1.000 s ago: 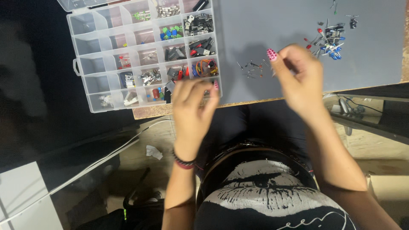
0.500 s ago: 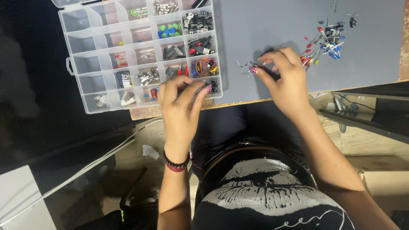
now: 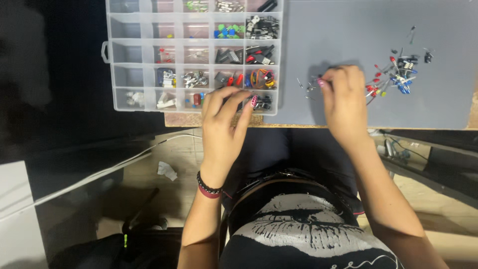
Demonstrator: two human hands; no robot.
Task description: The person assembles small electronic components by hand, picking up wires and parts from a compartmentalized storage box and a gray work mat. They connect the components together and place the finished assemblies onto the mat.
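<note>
Below, left hand [image 3: 224,124] spread on clear plastic organizer [image 3: 194,55], right hand [image 3: 343,97] pinching tiny wire-legged parts [image 3: 308,85], grey mat [image 3: 348,35].

Left hand [image 3: 225,124] palm-down, fingers spread, right hand [image 3: 343,102] knuckles up, fingertips pinched

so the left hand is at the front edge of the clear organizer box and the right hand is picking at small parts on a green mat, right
Not quite: the mat is grey, not green, as the head view shows. The left hand is at the front edge of the clear organizer box, and the right hand is at small parts on the mat.

Probably electronics workbench: parts organiser [image 3: 149,55], grey mat [image 3: 348,30].
</note>
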